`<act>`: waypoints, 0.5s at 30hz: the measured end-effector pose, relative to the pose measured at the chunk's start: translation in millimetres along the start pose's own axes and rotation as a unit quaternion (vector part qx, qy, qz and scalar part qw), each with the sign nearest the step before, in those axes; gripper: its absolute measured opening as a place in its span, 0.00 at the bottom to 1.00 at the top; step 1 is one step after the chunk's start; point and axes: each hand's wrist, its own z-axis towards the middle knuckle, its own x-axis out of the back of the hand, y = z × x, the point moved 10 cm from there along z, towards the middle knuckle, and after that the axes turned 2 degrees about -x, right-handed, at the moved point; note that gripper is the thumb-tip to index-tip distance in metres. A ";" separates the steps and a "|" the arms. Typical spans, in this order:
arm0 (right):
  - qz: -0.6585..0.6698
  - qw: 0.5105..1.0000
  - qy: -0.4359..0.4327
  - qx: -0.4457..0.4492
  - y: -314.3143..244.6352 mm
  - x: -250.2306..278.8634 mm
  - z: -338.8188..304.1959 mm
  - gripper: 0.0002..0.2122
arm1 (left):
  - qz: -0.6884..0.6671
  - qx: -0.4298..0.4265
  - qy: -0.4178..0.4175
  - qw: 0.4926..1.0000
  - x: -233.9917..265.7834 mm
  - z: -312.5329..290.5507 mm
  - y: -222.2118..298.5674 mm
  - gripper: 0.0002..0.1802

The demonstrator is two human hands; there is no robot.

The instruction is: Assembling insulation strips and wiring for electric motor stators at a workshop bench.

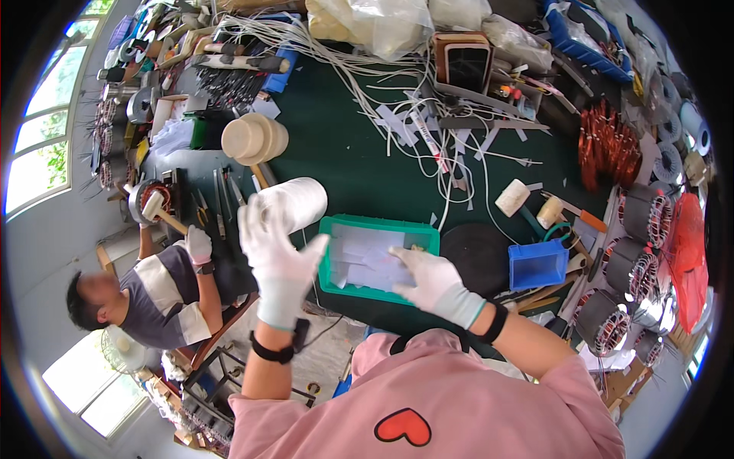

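My left hand [277, 256], in a white glove, is raised with thumb and fingers spread. Its fingertips are smeared by motion and overlap the near side of a large white spool [303, 200]. A green bin [380, 223] stands between my hands, with white paper slips [365, 249] lying loose inside. My gloved right hand [437, 283] reaches over the bin's right side, its fingers stretched over the slips and its thumb apart. Nothing shows between those fingers; whether the tips touch the paper cannot be made out.
A blue bin [537, 266] and a round black plate [474, 256] lie to the right, near mallets [514, 197]. White tubing [359, 84] trails across the green table. Wound motor stators [604, 321] line the right edge. At left, a co-worker [160, 294] holds a mallet beside a stator.
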 end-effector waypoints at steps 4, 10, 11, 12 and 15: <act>-0.166 0.970 0.143 0.103 -33.0 19.2 -7.8 0.27 | -0.007 0.086 -0.013 0.996 -52.8 -1.7 -69.6 0.57; -0.143 0.945 0.268 0.118 20.1 135.7 -0.8 0.18 | -0.007 0.087 0.057 0.995 -40.8 15.4 -98.2 0.55; -0.161 0.934 0.305 0.091 39.7 163.4 3.8 0.18 | 0.061 0.073 0.044 0.995 -40.0 20.7 -92.0 0.56; -0.159 0.931 0.323 0.061 53.8 193.2 11.0 0.18 | 0.124 0.010 0.079 0.989 -31.5 27.3 -61.3 0.53; -0.266 0.908 0.324 -0.030 97.4 253.6 49.8 0.20 | -0.048 -0.067 0.060 0.995 -21.8 49.8 31.5 0.45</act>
